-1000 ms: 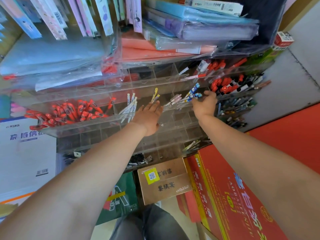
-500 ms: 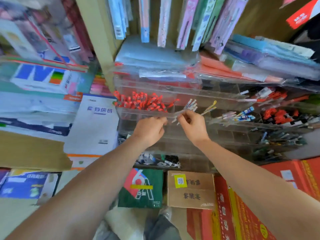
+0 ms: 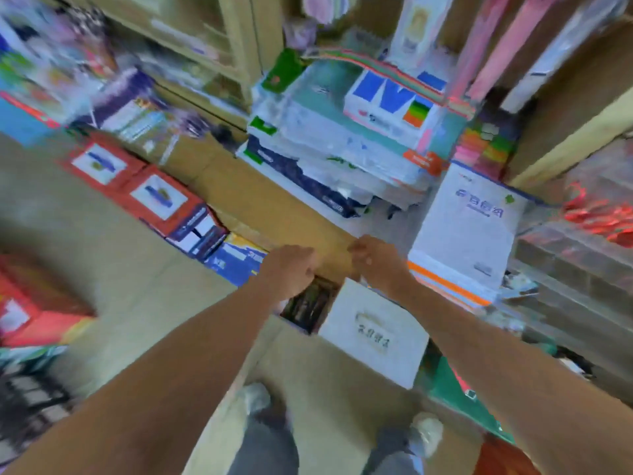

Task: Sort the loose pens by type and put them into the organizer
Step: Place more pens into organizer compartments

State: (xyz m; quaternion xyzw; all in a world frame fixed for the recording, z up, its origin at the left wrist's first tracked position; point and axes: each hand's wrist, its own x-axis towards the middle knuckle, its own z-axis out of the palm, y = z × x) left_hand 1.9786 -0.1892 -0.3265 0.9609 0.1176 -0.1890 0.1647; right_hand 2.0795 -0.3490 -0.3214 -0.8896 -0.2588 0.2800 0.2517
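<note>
Swung left and down since half a second ago: organizer pushed to the right edge, no longer under the hands; floor, stacked paper and cartons now filling the middle. Heavily blurred throughout.

Head view only. Left hand curled into a loose fist above a small open box of dark, pen-like things, probably the loose stock to be sorted. Right hand likewise curled, just beside the left, over a brown carton and the white flap of the box. Fingers on both bent inward; impossible to tell through the blur whether anything is pinched between them. Hands kept close together, likely to pass or gather pens from the box. Red pens lying in the organizer's upper compartment, well apart from the hands. White paper pack standing between hands and organizer. Shoes on the floor below, so a standing, bent-over reach.
</note>
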